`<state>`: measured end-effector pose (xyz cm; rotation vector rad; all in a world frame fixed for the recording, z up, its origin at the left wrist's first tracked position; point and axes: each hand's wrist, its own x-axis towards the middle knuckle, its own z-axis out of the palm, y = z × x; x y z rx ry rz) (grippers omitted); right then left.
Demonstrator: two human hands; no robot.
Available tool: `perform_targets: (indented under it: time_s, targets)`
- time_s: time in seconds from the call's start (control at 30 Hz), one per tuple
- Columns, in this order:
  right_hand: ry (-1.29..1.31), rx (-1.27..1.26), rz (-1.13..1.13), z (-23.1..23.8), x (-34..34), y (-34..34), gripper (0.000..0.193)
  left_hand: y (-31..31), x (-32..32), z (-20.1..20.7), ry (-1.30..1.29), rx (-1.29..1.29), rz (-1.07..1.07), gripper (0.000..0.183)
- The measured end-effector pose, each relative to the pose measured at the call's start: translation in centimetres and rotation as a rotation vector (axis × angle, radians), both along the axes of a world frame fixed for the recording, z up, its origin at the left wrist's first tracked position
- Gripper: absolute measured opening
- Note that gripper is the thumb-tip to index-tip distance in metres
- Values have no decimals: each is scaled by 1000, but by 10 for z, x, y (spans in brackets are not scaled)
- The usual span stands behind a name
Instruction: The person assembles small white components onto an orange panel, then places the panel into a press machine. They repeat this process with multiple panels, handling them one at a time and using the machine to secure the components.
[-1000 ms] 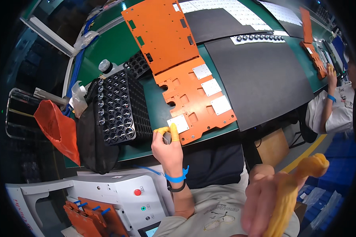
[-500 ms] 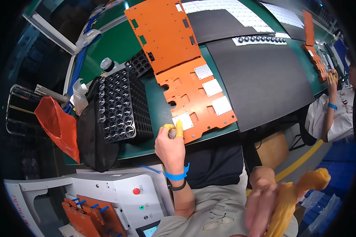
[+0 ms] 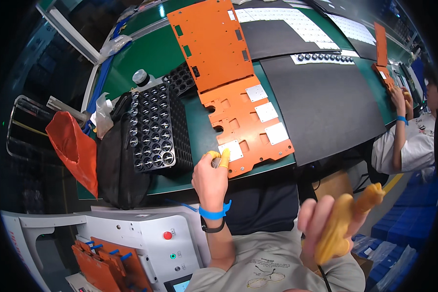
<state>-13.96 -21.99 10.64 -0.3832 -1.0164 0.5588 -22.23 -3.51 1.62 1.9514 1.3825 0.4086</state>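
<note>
My left hand [image 3: 210,181], with yellow finger cots, rests at the near left corner of an orange fixture plate [image 3: 253,137]. One fingertip touches a square white plate [image 3: 235,152] there; the other fingers curl around a small greyish thing [image 3: 216,163], mostly hidden. Three more white plates, one of them the nearest square plate [image 3: 276,133], lie along the fixture's right side. Its orange lid [image 3: 214,48] stands raised behind. Close to the camera, my right hand [image 3: 333,226] is held up at the lower right, yellow cots on two spread fingers, nothing visible between them.
Left of the fixture stands a black tray stack [image 3: 177,131] of round clear-topped parts, beside a black bag [image 3: 116,170] and a red bag [image 3: 70,148]. A dark board [image 3: 326,107] lies right. A white machine [image 3: 168,221] is lower left. Another person [image 3: 406,138] works far right.
My right hand has risen, its fingers now pointing more upward. The left hand stays at the same white plate. The view has shifted slightly. At far right, the other person's hands have moved.
</note>
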Motion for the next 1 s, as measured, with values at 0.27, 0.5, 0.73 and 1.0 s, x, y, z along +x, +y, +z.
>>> perform_targets:
  time_s: [0.27, 0.5, 0.73, 1.0]
  targets:
    - [-654, -376, -361, -17, 11, 92, 42, -6, -18, -16, -65, 128, -73, 31]
    - [-970, -281, -549, -28, -22, 193, 26, -14, -68, -30, -501, 53, -139, 25]
    - [-1359, -572, -879, -23, -65, 261, 21, -30, -98, -48, -666, -516, 103, 46]
    - [-1475, -705, -1041, -25, -72, 270, 28, -28, -97, -42, -804, -792, -139, 40]
